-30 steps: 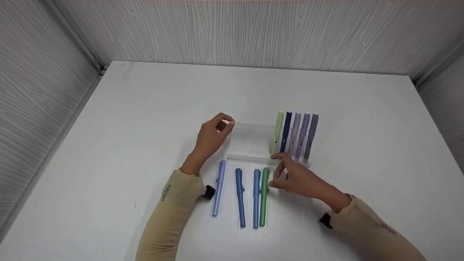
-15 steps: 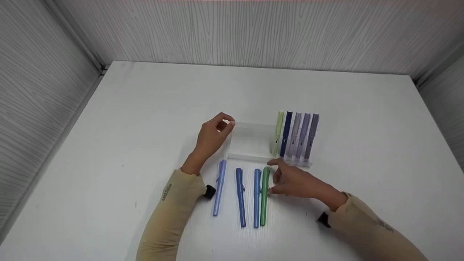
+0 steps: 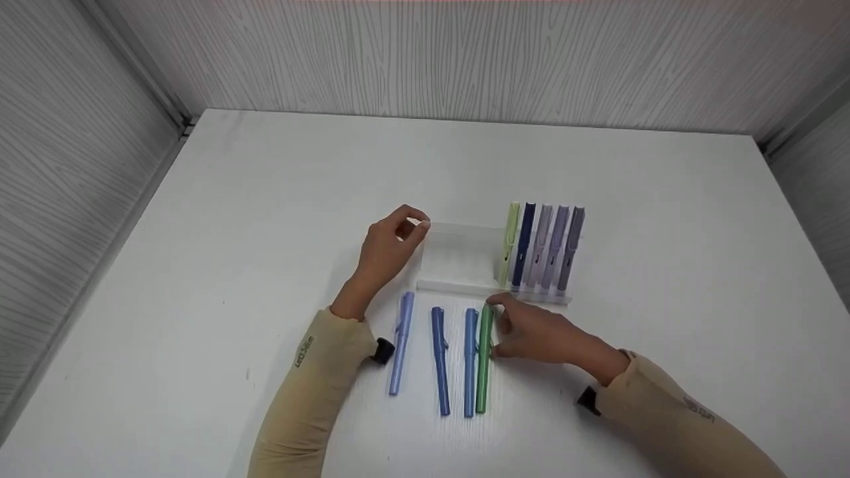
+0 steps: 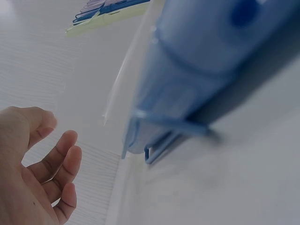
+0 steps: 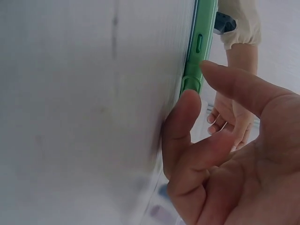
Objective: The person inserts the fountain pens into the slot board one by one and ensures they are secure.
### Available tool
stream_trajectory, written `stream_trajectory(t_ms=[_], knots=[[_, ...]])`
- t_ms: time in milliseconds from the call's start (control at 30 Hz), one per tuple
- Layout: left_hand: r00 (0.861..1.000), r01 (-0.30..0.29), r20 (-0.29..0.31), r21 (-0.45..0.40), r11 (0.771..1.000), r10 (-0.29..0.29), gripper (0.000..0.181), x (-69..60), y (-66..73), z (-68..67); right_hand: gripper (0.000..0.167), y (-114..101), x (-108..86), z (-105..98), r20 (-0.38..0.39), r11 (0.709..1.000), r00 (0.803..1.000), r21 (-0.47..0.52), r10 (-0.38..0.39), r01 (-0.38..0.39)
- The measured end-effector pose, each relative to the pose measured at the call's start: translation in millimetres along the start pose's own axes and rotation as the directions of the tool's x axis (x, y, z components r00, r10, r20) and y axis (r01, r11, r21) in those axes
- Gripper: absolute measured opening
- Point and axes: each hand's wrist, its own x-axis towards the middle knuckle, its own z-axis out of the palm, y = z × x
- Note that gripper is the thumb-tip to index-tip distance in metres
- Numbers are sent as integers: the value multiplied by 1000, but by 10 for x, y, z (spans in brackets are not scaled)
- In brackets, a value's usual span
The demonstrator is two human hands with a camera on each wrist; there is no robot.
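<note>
L hand (image 3: 392, 245) is at the upper L corner of the see-through rack (image 3: 458, 289), thumb + index tips pinching it; per L wrist cam, its other three fingers are loosely bent and a bit apart. R hand (image 3: 539, 332) is low over the table (image 3: 664, 299), angled in from the R, fingers curled, w/ a narrow gap btwn thumb & index.

Green pen (image 3: 484, 372) lies flat on the table right at those R fingertips: index at its far end, thumb lower down along its R side. Can't tell if that's a full grip or just a touch. Blue pen (image 3: 470, 372) is just beside it on the L, so little room there; dark blue pen (image 3: 440, 365) then periwinkle pen (image 3: 402, 345) lie farther L, w/ wider gaps.

Green pen's far end is just short of the rack's front edge. Five pens (image 3: 541, 245) stand side by side in the rack's R half, slots to their L unfilled. Plenty of tabletop R of the rack & behind it, up to the back wall (image 3: 425, 66).
</note>
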Motion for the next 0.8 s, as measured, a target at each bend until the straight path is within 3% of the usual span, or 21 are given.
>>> stream_trajectory(t_ms=[800], knots=[[1000,-4,-1,-15,1000,4,16,0,20,-13,69,-31,41,37,-24,999,1000,-48,14,-15]])
